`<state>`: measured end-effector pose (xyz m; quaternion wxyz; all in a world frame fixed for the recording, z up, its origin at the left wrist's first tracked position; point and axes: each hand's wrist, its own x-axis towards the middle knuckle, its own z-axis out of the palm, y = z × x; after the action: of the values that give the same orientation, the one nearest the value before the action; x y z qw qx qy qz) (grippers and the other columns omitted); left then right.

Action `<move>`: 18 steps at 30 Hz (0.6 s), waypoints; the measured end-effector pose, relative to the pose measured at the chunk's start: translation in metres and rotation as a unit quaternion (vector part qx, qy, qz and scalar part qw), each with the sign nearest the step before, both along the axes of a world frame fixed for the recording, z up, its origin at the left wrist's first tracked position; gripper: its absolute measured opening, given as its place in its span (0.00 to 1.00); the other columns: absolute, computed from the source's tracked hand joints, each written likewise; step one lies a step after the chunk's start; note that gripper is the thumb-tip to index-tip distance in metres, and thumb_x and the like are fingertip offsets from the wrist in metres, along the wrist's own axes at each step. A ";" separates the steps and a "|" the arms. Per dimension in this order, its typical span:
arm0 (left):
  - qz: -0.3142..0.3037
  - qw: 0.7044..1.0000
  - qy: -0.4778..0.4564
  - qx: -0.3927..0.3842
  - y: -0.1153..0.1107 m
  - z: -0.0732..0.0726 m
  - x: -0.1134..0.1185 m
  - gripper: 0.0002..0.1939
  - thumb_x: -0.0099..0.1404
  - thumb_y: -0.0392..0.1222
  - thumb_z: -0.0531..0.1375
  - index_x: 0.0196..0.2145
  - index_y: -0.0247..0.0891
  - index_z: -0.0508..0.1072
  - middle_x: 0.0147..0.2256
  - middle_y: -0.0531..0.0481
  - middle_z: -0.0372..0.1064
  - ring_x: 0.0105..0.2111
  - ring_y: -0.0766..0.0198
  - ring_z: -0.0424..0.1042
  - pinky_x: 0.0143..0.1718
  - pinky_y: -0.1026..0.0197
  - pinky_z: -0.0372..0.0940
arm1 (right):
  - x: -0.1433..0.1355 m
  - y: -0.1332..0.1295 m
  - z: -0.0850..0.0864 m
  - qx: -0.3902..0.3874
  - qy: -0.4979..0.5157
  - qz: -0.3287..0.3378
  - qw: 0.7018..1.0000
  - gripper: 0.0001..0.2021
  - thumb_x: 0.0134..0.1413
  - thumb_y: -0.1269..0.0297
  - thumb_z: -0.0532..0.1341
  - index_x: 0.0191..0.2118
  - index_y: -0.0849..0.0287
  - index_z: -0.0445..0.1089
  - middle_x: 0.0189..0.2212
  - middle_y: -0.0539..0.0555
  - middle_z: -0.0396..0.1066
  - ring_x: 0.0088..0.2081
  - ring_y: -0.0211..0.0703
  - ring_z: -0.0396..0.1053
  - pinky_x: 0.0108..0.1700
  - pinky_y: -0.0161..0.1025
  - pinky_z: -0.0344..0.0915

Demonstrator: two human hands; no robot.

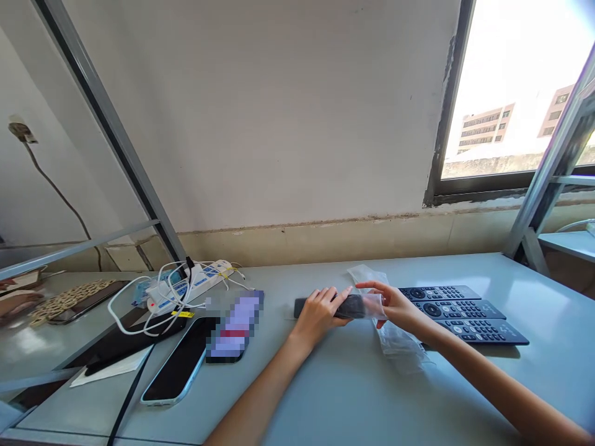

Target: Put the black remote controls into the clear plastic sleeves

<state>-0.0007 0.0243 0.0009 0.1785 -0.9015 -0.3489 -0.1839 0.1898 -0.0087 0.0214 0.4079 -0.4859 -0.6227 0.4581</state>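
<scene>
A dark remote control (354, 307) lies inside a clear plastic sleeve (373, 305), level over the middle of the table. My left hand (320, 314) is closed round the remote, fingers on top and thumb along the near side. At the sleeve's right end, my right hand (393, 305) pinches the loose plastic between thumb and fingers. Beneath and beside that hand are crumpled clear plastic bags (402, 344). Just right of it, three black remote controls (458, 310) lie side by side with their buttons up, partly behind my right forearm.
Left on the table (334, 396) are a phone with a dark screen (179, 365), a phone with a lit, blurred screen (236, 325) and a white power strip (209, 279) with tangled cables. A metal post (111, 124) slants at left; a window (502, 93) is at right.
</scene>
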 end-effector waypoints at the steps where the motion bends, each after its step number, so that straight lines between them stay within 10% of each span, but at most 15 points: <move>1: -0.010 1.000 0.002 0.010 -0.001 -0.001 0.001 0.30 0.58 0.52 0.63 0.56 0.40 0.63 0.34 0.50 0.71 0.34 0.61 0.71 0.36 0.62 0.64 | -0.001 0.000 0.000 0.006 -0.004 0.001 1.000 0.29 0.37 0.46 0.65 0.46 0.57 0.67 0.24 0.47 0.63 0.24 0.35 0.63 0.20 0.33 0.65; 18: 0.002 0.997 -0.045 -0.060 -0.014 0.004 0.012 0.28 0.61 0.40 0.61 0.57 0.42 0.58 0.43 0.49 0.68 0.41 0.60 0.70 0.42 0.59 0.66 | 0.001 0.003 -0.002 0.061 -0.034 -0.053 0.996 0.20 0.38 0.57 0.62 0.41 0.57 0.67 0.25 0.48 0.65 0.23 0.35 0.65 0.17 0.31 0.63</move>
<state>0.0112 0.0101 0.0051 0.1084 -0.9005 -0.3690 -0.2030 0.1911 -0.0058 0.0193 0.4392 -0.5072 -0.6364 0.3806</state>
